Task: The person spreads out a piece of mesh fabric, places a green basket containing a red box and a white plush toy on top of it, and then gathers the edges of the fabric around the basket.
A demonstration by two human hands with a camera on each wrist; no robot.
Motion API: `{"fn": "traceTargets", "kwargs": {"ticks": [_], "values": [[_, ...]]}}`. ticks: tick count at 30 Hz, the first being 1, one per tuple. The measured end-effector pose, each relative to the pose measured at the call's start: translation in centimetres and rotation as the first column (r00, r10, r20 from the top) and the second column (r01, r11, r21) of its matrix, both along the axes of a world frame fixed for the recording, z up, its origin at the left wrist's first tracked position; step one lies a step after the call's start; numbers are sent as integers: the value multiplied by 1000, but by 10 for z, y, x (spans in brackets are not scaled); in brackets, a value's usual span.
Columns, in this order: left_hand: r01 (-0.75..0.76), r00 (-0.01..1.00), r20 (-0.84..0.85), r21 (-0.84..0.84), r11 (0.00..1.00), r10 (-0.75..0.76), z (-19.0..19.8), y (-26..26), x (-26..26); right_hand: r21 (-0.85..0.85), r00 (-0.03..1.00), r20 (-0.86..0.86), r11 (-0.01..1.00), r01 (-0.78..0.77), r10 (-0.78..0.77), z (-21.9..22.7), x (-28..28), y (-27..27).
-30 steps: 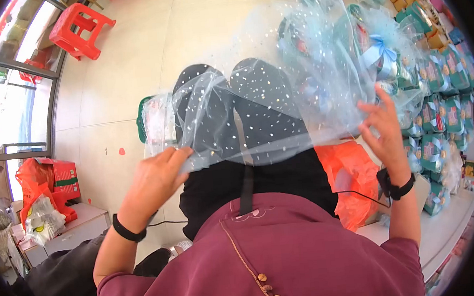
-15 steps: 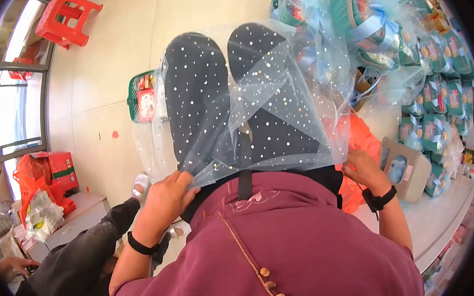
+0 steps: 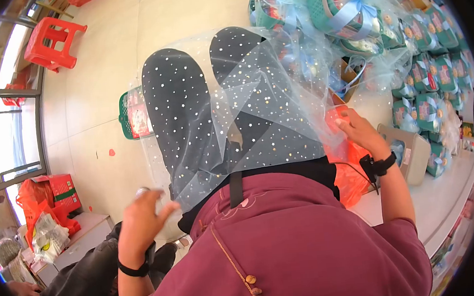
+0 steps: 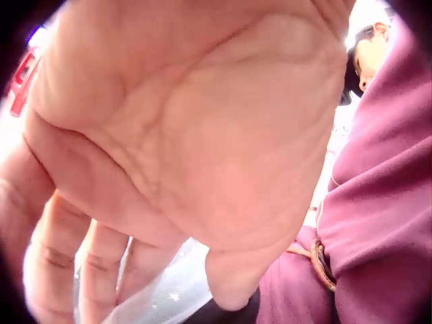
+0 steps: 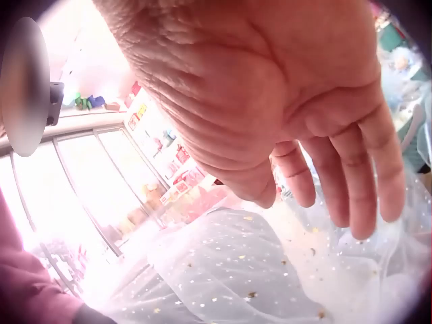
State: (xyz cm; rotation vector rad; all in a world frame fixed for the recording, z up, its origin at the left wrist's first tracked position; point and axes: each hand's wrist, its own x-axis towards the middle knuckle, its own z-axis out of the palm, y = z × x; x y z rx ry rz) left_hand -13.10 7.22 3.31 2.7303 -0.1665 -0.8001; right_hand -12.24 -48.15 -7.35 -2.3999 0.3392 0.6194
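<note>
A sheet of pale, sheer tulle [image 3: 280, 128] dotted with white and gold stars lies spread over the person's lap and dark-clad legs. Just off its near left corner, the left hand [image 3: 142, 219] holds nothing, with thumb and fingers apart. In the left wrist view its bare palm [image 4: 202, 135] faces the camera, and a strip of tulle [image 4: 162, 293] shows beyond the fingers. At the sheet's right edge is the right hand [image 3: 361, 132], fingers loosely extended. The right wrist view shows those fingers [image 5: 354, 175] hanging over the starry tulle [image 5: 223, 263], thumb apart from them.
Green baskets with blue bows [image 3: 343, 17] crowd the right side. A red plastic bag [image 3: 351, 178] and a beige box [image 3: 407, 154] stand by the right arm. To the left are a green basket [image 3: 128, 115], a red stool [image 3: 56, 42] and another person's dark-clothed leg [image 3: 86, 288].
The tulle, lifted a second ago, has settled over the lap. The left hand has let go of its near corner and drawn left; the right hand has released its edge and risen slightly.
</note>
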Motion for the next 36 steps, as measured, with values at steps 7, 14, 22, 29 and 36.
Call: {"fn": "traceTargets", "kwargs": {"ticks": [7,14,22,29,36], "values": [[277,956,239,-531,801,-173,17,-95,80,362,837,-373,768,528,-400,-34,-20,4],[519,854,258,-493,699,-452,-14,-183,98,780,828,-50,495,382,-559,27,13,16],[626,780,363,-471,621,-511,-61,-210,104,890,767,325,453,-50,-554,124,70,85],[-307,948,-317,-911,274,9,-1,-172,143,978,827,198,160,-132,-527,61,44,41],[-469,882,-470,-880,78,-6,-4,-155,147,882,997,73,468,-51,-29,76,45,79]]}}
